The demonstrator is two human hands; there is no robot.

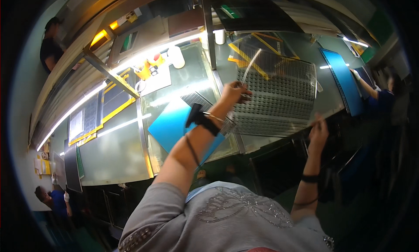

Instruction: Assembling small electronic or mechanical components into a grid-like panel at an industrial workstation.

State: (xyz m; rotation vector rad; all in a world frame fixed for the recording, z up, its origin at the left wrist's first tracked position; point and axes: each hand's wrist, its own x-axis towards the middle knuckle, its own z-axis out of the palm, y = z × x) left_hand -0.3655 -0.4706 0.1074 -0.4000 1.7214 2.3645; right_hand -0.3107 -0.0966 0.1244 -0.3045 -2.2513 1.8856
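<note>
My left hand (235, 93) is closed in a pinch on a thin whitish strip (252, 65), which slants up and away from the fingers. Under and beyond the strip lies a clear sheet (279, 93) with rows of small dark patterns, flat on the glass-topped table. Beside that sheet's near right corner is my right hand (319, 131), fingers bent close together and slightly blurred; what they hold, if anything, I cannot make out. Partly behind my left forearm, a bright blue sheet (171, 125) rests on the table, with a grey patterned piece (196, 99) at its far edge.
Yellow-edged frames (262, 69) lie behind the clear sheet. A white bottle (176, 57) and an orange cup (142, 71) stand farther left. A metal post (208, 34) rises at the back. A co-worker (386, 97) at the right is by another blue panel (342, 80); others are at left.
</note>
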